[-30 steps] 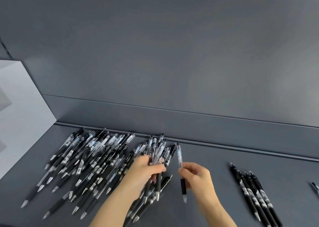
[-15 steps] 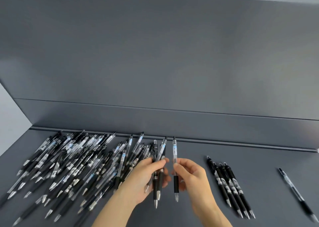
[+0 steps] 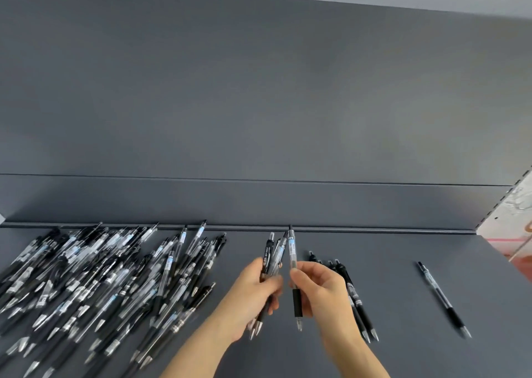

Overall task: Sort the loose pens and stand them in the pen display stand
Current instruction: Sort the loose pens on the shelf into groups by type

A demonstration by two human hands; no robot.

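Note:
A big heap of loose black and clear pens (image 3: 109, 285) covers the left of the dark grey shelf (image 3: 403, 349). My left hand (image 3: 253, 297) grips a small bunch of pens (image 3: 272, 258), tips pointing down toward me. Just to its right, my right hand (image 3: 322, 288) pinches a single clear pen with a black grip (image 3: 293, 262), held nearly upright. A small sorted group of black pens (image 3: 357, 297) lies behind my right hand, partly hidden by it. One clear pen (image 3: 443, 298) lies alone further right. No pen display stand is in view.
A dark grey back panel (image 3: 259, 104) rises behind the shelf, with a ridge along its foot. At the far right edge a pale perforated upright (image 3: 506, 210) and a light wall show. Bare shelf lies between the sorted group and the lone pen.
Both hands moved right, away from the heap, carrying their pens. The view swung right, so the heap sits further left and the lone pen came into view.

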